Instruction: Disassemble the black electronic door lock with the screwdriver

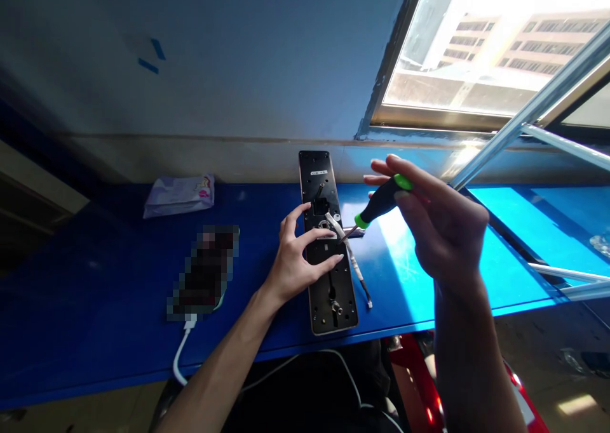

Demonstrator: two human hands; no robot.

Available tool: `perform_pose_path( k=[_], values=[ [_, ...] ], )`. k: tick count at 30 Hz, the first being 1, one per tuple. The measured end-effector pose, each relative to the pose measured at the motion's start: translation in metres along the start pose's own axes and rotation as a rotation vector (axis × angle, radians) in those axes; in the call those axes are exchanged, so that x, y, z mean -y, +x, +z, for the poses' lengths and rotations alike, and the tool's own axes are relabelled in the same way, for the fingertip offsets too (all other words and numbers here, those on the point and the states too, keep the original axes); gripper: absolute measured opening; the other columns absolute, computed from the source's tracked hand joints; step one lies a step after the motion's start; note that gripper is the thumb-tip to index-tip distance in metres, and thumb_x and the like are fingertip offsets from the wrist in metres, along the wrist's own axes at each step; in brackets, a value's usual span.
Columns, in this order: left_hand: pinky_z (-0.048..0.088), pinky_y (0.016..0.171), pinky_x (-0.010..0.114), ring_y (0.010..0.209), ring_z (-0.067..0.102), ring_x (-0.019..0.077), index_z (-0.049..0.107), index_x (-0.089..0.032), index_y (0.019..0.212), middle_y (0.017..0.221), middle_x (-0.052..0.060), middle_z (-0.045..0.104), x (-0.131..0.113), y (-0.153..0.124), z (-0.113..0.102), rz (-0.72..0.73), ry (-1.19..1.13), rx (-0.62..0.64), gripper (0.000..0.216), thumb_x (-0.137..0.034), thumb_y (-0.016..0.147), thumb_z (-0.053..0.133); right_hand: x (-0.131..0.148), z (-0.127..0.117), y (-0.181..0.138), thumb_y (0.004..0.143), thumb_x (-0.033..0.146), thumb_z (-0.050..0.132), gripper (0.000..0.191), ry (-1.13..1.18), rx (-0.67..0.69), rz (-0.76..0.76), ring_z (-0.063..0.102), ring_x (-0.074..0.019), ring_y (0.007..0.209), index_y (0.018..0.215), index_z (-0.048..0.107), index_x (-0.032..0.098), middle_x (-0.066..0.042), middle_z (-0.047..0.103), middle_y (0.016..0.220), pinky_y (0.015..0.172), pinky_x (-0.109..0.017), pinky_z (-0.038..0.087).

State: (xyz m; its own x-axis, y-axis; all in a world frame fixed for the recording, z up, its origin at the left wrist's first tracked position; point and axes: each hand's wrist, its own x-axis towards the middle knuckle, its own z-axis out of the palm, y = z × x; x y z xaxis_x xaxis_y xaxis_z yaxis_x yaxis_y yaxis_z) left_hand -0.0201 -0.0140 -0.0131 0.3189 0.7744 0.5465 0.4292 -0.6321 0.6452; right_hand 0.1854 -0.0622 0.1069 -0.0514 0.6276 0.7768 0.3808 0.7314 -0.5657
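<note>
A long black panel (328, 280) like the back of an electronic door lock lies on the blue table, with holes, posts and a small label. Spread across it are the fingers of my left hand (293, 252), the thumb and index finger resting on its face, apart from each other. My right hand (438, 223) is closed round a black and green screwdriver (379, 204), its shaft slanting down to the panel near my left fingertips. The exact spot of the tip is hard to make out. A wrapped cable (355, 265) with a small plug hangs over the panel's right edge.
On the blue table (119, 274) to the left lie a blurred-out phone (204, 271) with a white charging cable (178, 357) and a tissue pack (180, 195). A metal ladder-like frame (517, 125) stands at the right before the window (457, 103). The wall rises behind.
</note>
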Motion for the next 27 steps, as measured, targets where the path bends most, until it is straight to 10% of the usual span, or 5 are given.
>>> perform_pose_path(
  k=[5, 10, 16, 22, 27],
  values=[
    [0.042, 0.121, 0.063, 0.15, 0.042, 0.0395, 0.081, -0.029, 0.11, 0.162, 0.01, 0.041, -0.0007, -0.0002, -0.0002, -0.022, -0.011, 0.008, 0.032, -0.031, 0.08, 0.09, -0.0018, 0.0024, 0.0017, 0.086, 0.023, 0.086, 0.037, -0.212, -0.152, -0.046, 0.07, -0.0211, 0.086, 0.118, 0.08, 0.04, 0.0, 0.07, 0.092, 0.072, -0.04, 0.062],
    [0.042, 0.122, 0.062, 0.15, 0.042, 0.0397, 0.081, -0.028, 0.11, 0.162, 0.01, 0.041, -0.0009, -0.0002, -0.0004, -0.032, -0.021, 0.009, 0.031, -0.031, 0.08, 0.09, -0.0007, 0.0023, 0.0014, 0.106, 0.02, 0.054, 0.043, -0.04, 0.02, 0.021, 0.07, -0.0277, 0.125, 0.144, 0.066, 0.037, -0.005, 0.067, 0.145, 0.102, -0.052, 0.061],
    [0.043, 0.123, 0.06, 0.152, 0.041, 0.0388, 0.081, -0.029, 0.11, 0.163, 0.008, 0.04, -0.0023, 0.0002, -0.001, -0.055, -0.025, 0.022, 0.031, -0.033, 0.08, 0.09, -0.0048, 0.0009, -0.0006, 0.086, 0.019, 0.085, 0.038, -0.161, -0.16, 0.011, 0.072, -0.0213, 0.093, 0.119, 0.08, 0.037, -0.001, 0.072, 0.099, 0.078, -0.041, 0.064],
    [0.044, 0.122, 0.061, 0.151, 0.041, 0.0395, 0.081, -0.03, 0.108, 0.162, 0.007, 0.04, -0.0038, 0.0007, -0.0021, -0.076, -0.019, 0.033, 0.03, -0.034, 0.079, 0.09, -0.0086, -0.0023, -0.0001, 0.106, 0.018, 0.054, 0.043, 0.02, 0.014, 0.028, 0.071, -0.0271, 0.125, 0.143, 0.067, 0.035, -0.005, 0.069, 0.144, 0.103, -0.052, 0.061],
    [0.043, 0.122, 0.059, 0.152, 0.041, 0.0382, 0.081, -0.03, 0.109, 0.162, 0.007, 0.04, -0.0028, 0.0006, -0.0015, -0.066, -0.023, 0.03, 0.03, -0.033, 0.08, 0.089, -0.0078, -0.004, -0.0024, 0.088, 0.021, 0.084, 0.038, -0.122, -0.138, 0.005, 0.075, -0.022, 0.094, 0.122, 0.079, 0.036, -0.001, 0.076, 0.103, 0.079, -0.041, 0.065]
  ],
)
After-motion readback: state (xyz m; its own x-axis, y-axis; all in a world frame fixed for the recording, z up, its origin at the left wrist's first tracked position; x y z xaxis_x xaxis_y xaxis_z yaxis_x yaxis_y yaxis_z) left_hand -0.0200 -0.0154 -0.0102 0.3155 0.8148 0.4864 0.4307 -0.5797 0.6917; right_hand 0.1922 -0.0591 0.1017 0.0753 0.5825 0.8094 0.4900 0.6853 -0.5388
